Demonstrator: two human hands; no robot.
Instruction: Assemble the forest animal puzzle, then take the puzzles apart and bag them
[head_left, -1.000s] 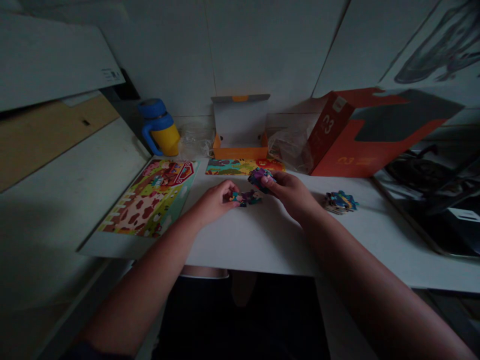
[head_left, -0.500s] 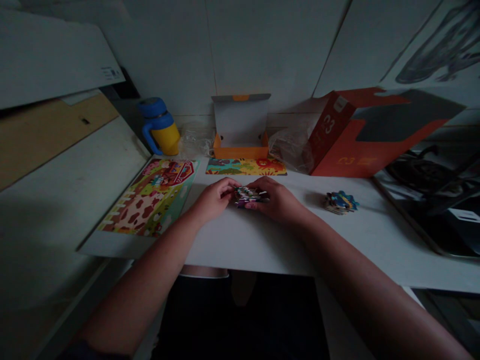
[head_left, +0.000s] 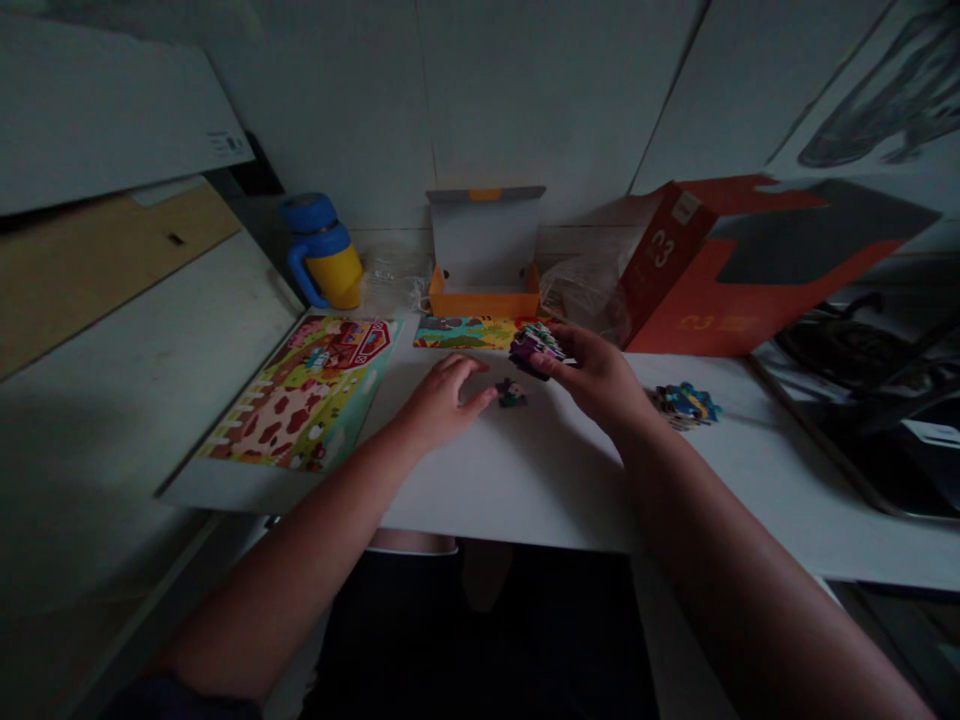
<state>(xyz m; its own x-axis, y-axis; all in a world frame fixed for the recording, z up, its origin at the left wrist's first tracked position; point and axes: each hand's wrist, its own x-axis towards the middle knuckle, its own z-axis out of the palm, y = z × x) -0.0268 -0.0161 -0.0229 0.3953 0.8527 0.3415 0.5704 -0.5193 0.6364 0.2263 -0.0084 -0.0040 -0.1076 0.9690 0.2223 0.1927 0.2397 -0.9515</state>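
A stack of jigsaw puzzle pieces (head_left: pixel 537 349) is held in my right hand (head_left: pixel 598 375), raised a little off the white table, with the thumb on its near side. My left hand (head_left: pixel 444 402) is open, its fingers and thumb apart. Close to the left thumb tip lies a single dark jigsaw piece (head_left: pixel 512 393) on the table; whether the thumb touches it I cannot tell. Another pile of jigsaw pieces (head_left: pixel 686 404), blue and yellow on top, sits to the right of my right wrist.
At left lies a farm picture sheet (head_left: pixel 300 390); behind my hands, an animal picture strip (head_left: pixel 465 332). Along the wall stand a blue-yellow jug (head_left: pixel 330 265), an opened orange box (head_left: pixel 484 302), clear plastic wrap (head_left: pixel 585 295) and a large red box (head_left: pixel 697 290). A black object (head_left: pixel 885 430) is far right.
My right hand has lifted the stack up and to the right, away from my left hand. The left fingers have let go, and a single piece now shows on the table between the hands.
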